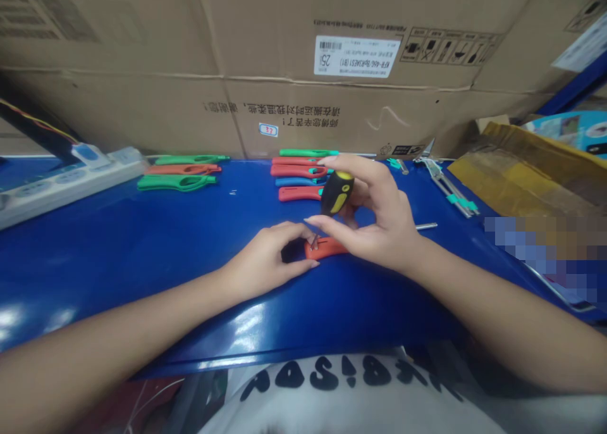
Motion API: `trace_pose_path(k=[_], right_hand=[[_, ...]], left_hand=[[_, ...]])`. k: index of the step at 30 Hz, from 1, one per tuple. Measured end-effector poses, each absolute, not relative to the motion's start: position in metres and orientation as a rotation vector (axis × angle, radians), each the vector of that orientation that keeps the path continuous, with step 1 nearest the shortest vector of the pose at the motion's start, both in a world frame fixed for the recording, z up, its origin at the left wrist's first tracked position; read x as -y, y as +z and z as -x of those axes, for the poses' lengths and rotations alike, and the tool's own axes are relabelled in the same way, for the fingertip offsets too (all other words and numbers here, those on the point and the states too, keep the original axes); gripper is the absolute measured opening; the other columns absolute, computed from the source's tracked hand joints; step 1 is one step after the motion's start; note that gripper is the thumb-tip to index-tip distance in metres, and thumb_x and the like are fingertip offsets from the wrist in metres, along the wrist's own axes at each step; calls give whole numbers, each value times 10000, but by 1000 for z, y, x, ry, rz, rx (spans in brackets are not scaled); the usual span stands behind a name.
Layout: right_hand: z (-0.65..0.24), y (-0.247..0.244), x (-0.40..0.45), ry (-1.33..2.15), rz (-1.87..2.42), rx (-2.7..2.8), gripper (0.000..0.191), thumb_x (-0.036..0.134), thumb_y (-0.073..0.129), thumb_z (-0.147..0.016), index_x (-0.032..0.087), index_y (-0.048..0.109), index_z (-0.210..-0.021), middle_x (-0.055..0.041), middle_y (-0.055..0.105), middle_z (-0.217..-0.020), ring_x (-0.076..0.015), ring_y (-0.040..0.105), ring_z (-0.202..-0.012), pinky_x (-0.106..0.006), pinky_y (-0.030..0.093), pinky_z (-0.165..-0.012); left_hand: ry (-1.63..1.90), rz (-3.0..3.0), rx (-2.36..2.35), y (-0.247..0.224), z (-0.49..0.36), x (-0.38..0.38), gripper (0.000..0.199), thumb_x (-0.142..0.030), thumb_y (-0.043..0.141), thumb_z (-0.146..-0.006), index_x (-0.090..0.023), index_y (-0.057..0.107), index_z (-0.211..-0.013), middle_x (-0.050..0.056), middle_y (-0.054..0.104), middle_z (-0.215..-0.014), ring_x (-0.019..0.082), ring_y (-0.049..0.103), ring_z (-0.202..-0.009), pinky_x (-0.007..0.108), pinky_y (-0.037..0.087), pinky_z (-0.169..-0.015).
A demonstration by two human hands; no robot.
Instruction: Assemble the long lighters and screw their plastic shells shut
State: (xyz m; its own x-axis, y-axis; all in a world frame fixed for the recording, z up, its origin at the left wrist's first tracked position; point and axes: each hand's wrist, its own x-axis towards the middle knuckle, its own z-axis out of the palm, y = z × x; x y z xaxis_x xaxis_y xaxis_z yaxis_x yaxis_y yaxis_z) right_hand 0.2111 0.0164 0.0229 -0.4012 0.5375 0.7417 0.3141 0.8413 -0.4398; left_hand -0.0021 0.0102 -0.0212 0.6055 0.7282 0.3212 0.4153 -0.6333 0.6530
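Observation:
An orange-red handle [327,247] lies on the blue table, with a metal rod sticking out to its right. My left hand [270,260] has its thumb and fingertips at the handle's left end, around a small metal piece too small to make out. Above the handle, my right hand [379,216] grips a black and yellow screwdriver [337,193] between thumb and fingers. The tool's shaft points down toward the handle's left end and is mostly hidden. Behind my right hand are red handles [296,194], a blue one [294,181] and a green one [303,152].
Green and orange handles [177,182] lie at the back left beside a white power strip [66,182]. A large cardboard box [156,105] stands along the back. Metal rods with green parts [450,190] and a taped brown package [531,168] are at the right.

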Motion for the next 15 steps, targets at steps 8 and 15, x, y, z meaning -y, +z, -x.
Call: trace_pose_path(k=[8,15], right_hand=[[-211,29,-16,398,682,2093,541,249,547,-1004,256,357,-1511,-102,536,-1461,-159,722,-949,-232,621,-637],[-214,30,-18,150,616,2076,453,336,609,-981,239,505,-1410,-86,634,-1361,-209,707,-1042,-323,645,-823]], left_hand=[[778,-2329,-858,-21,3,-10,193,-274,769,-864,-217,650,-1005,-17,726,-1007,163,685,-939,279,517,-860],[757,-2351,-844,-22,3,-9,223,-287,756,-877,-218,647,-1059,1,723,-1035,182,684,-965,298,519,-866]])
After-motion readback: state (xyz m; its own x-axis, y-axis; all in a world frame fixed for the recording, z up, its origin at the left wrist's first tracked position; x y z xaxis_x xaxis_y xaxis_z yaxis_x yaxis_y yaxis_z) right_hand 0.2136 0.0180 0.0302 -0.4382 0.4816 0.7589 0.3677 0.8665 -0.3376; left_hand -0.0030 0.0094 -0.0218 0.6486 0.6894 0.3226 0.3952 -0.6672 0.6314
